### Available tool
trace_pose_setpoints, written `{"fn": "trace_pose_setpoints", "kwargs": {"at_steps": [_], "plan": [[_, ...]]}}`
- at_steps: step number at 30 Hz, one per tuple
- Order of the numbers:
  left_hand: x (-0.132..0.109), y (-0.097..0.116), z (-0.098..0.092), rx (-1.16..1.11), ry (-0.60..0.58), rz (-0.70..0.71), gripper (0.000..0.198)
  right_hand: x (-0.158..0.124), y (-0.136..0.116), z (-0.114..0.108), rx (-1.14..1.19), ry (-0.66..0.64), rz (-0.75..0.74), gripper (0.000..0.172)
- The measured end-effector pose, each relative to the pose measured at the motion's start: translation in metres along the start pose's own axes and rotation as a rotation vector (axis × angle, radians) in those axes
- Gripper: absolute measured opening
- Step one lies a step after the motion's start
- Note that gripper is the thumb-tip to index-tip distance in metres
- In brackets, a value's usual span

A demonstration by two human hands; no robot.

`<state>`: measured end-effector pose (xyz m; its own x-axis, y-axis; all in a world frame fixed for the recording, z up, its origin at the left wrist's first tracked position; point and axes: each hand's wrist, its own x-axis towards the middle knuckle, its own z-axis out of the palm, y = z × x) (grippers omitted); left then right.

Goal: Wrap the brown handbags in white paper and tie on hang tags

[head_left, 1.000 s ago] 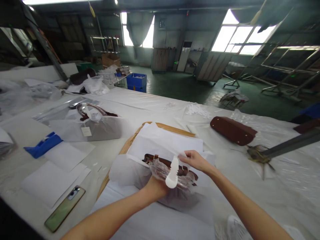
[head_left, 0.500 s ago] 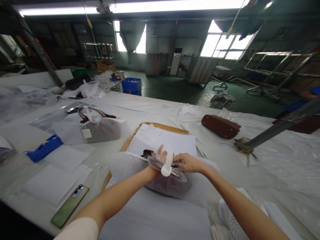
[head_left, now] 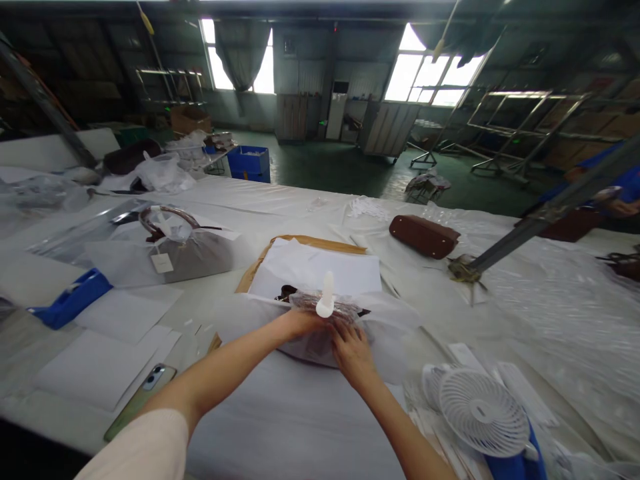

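In front of me a handbag lies in a translucent white wrapper [head_left: 300, 348], its brown handles in clear plastic [head_left: 345, 308]. A white strip [head_left: 326, 300] with a round end stands up at the handles. My left hand [head_left: 304, 323] reaches to the handles from the left; its fingers are hidden behind the plastic. Against the front of the wrapper, just below the handles, lies my right hand [head_left: 353, 350] with its fingers stretched out and slightly apart. Under and behind the bag are white paper sheets [head_left: 320, 261] on brown paper [head_left: 320, 241].
Left stands another wrapped handbag [head_left: 200, 259] with a tag, near a blue pouch [head_left: 73, 299] and a phone [head_left: 145, 397]. A brown bag [head_left: 424, 235] lies right of the papers, by a metal post [head_left: 520, 237]. A white fan [head_left: 483, 413] is front right. Another person's blue sleeve [head_left: 625, 177] shows far right.
My right hand has moved down from beside the handles to the front of the wrapper. My left hand's fingers, seen before beyond the handles, are now hidden. The view has shifted, showing the fan fully.
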<state>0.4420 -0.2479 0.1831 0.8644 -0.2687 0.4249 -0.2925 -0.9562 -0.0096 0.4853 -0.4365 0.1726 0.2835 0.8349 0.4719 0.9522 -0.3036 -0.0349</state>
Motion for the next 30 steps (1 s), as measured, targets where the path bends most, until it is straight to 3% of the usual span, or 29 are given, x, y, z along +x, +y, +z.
{"fn": "trace_pose_setpoints", "kwargs": {"at_steps": [4, 10, 13, 17, 20, 25, 30], "plan": [[-0.029, 0.005, -0.001, 0.029, 0.088, 0.089, 0.036, -0.005, 0.012, 0.011, -0.043, 0.009, -0.053, 0.039], [-0.045, 0.007, 0.007, -0.105, 0.124, -0.021, 0.032, -0.002, 0.008, -0.007, -0.032, 0.189, -0.136, 0.035], [-0.045, 0.005, 0.007, -0.037, 0.112, -0.031, 0.030, 0.019, 0.002, -0.010, -0.137, 0.094, -0.187, 0.040], [-0.046, 0.000, 0.004, 0.095, 0.143, -0.027, 0.027, 0.050, -0.001, -0.006, -0.233, -0.055, -0.164, 0.023], [-0.050, -0.002, 0.004, 0.113, 0.142, -0.057, 0.025, 0.059, 0.000, -0.004, -0.237, -0.082, -0.132, 0.015], [-0.055, 0.000, 0.007, 0.116, 0.142, -0.105, 0.023, 0.039, 0.001, -0.001, -0.224, -0.070, -0.140, 0.022], [-0.064, 0.007, 0.016, 0.121, 0.149, -0.070, 0.023, 0.010, 0.002, 0.009, -0.184, 0.036, -0.110, 0.026]]}}
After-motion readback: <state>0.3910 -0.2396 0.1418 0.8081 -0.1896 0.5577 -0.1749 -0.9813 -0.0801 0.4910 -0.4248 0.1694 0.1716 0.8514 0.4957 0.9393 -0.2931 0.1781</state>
